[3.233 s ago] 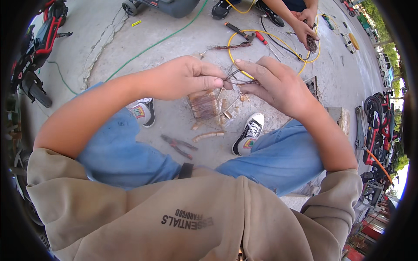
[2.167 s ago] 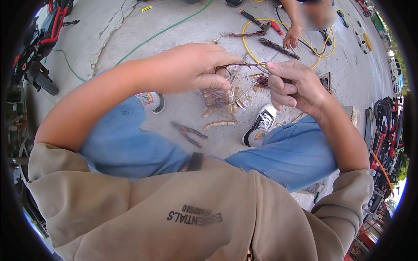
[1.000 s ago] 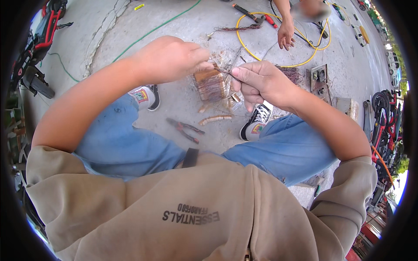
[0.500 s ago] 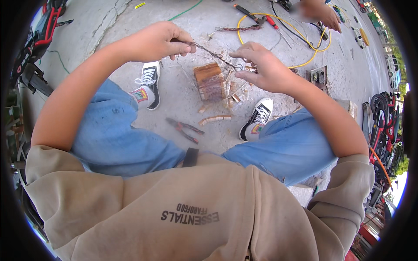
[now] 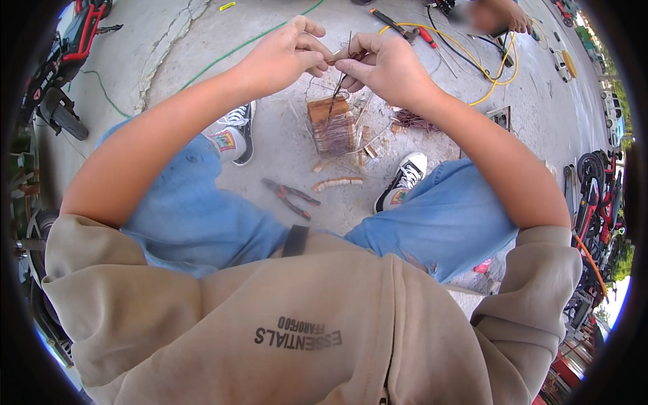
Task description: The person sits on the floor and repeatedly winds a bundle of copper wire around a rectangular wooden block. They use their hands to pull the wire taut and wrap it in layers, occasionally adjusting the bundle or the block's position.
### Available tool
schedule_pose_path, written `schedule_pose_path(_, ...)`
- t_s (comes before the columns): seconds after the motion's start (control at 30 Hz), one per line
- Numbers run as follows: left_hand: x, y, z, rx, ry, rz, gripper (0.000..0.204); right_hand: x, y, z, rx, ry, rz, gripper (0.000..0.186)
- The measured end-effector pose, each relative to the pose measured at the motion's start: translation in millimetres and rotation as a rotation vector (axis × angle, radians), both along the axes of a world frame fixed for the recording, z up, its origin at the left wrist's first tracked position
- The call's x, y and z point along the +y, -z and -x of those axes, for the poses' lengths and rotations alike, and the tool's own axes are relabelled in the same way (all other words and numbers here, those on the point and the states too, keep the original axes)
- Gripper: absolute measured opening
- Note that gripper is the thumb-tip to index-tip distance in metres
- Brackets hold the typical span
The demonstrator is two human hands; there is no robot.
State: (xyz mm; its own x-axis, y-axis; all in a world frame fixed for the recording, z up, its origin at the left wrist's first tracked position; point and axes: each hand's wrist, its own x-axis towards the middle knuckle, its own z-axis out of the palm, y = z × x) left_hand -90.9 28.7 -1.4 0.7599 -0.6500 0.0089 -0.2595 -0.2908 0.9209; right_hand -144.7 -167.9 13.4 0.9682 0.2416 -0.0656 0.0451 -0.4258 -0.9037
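Both hands meet above the floor, fingertips close together. My right hand (image 5: 381, 65) is closed on a bundle of thin dark wire (image 5: 336, 92), whose loose end hangs down. My left hand (image 5: 289, 55) pinches at the same wire just beside the right fingertips. Its upper fingers are curled. Below the hands lies an orange-brown block wound with fine wire (image 5: 331, 115), pale scraps around it. A tangle of reddish-brown wire (image 5: 416, 121) lies to its right. Nearer me are pliers with red and black handles (image 5: 291, 198) and a curved pale strip (image 5: 337, 182).
A hammer (image 5: 397, 27), a red-handled screwdriver (image 5: 427, 37) and a yellow cable (image 5: 496, 82) lie at the far right. Another person's hand (image 5: 518, 18) shows there. A green hose (image 5: 233, 59) crosses the concrete at the left. Scooters (image 5: 64, 61) stand at the sides.
My hands have come together and moved farther away. The wire stretched between them now hangs from my right hand. The reddish-brown tangle has come into view on the right.
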Motion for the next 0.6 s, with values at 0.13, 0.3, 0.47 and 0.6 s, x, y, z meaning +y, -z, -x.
schedule_pose_path(0.13, -8.2, 24.1, 18.3, -0.311, 0.141, -0.233, 0.037, -6.2, 2.2, -6.0, 0.103, 0.138, -0.149, 0.022)
schedule_pose_path(0.3, -18.0, 39.3, 21.2, 0.252, 0.219, -0.156, 0.042, -9.5, 3.3, -7.1, 0.011, -0.061, -0.066, 0.023)
schedule_pose_path(0.47, -25.3, 57.7, 32.9, 0.324, 0.139, 0.071, 0.034, -37.2, -7.5, -11.8, -0.531, -0.435, 0.601, 0.020)
schedule_pose_path(0.6, -31.5, 60.0, 42.5, 0.146, 0.121, -0.035, 0.031, -41.9, 0.8, -7.1, -0.435, -0.426, 0.503, 0.020)
